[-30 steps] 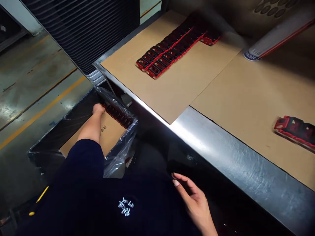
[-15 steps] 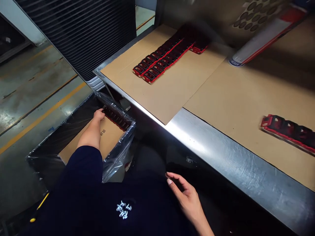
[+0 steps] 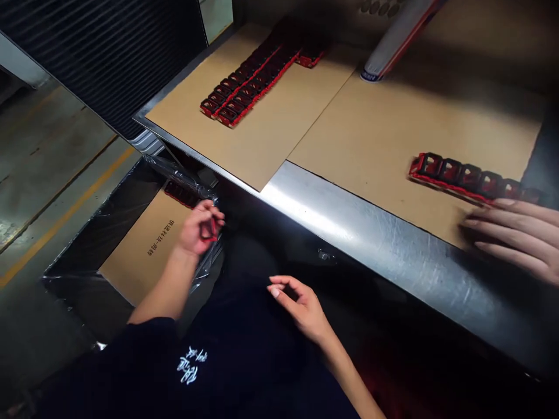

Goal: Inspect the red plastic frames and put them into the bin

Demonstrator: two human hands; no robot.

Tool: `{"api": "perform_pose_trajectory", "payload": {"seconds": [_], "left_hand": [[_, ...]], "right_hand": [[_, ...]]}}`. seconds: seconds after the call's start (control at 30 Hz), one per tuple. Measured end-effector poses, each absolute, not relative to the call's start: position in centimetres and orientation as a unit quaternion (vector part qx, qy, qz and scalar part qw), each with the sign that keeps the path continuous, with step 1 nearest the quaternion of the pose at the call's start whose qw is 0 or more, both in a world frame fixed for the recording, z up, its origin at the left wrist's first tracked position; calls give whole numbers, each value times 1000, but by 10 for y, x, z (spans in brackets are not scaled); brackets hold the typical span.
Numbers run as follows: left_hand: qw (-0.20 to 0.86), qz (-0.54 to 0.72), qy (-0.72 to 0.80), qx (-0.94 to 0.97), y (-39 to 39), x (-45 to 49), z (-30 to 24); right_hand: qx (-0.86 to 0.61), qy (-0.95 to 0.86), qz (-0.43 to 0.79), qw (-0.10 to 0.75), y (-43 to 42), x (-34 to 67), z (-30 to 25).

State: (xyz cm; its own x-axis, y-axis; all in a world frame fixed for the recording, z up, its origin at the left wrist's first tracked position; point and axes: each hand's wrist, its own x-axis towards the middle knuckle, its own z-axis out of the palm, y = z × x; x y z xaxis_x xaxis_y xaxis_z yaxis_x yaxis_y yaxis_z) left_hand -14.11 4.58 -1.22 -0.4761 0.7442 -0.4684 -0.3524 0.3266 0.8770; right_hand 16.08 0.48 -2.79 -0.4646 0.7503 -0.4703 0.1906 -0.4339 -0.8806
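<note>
**Left hand closed on a red piece above the box; right hand empty**

Your left hand is over the near-right corner of the plastic-lined box, which sits on the floor below the worktop's left end. Its fingers are curled in tight and pinch a small red piece. Only a sliver of the piece shows, so its form cannot be made out. Your right hand hangs over your lap, half open with the fingers loosely bent, and holds nothing.

Progress, as judged from how things lie: the box holds little. One short row of parts lies along its far edge on a cardboard liner, and the rest of the liner is bare. Far more stock is on the steel worktop:

- A double row lies at the far-left corner.
- A single strip lies toward the right edge.
- A co-worker's hand lies flat just beside that strip, at the front edge.

Appearance: where the parts show clearly, they are black frames on red bases, set side by side in straight lines. The piece in your left hand shares the red colour, and nothing more of it can be confirmed.
</note>
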Motion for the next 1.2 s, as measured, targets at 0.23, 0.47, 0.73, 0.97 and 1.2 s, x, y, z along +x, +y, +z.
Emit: {"api": "perform_pose_trajectory", "payload": {"seconds": [0.23,0.47,0.73,0.97,1.2], "left_hand": [[803,524,282,35,13,26,-22],[818,406,363,186,19,28,-13],[750,329,351,454,9,6,4],[685,298,383,544,4,-3,15],[664,272,409,565,-1,1,18]], "right_hand": [[-462,-462,681,331,1,161,0],[-502,-505,593,376,-18,191,13],[-476,-551,570,381,-26,203,1],[-454,-574,571,372,-25,200,-1],[-450,-588,565,364,-28,201,1]]}}
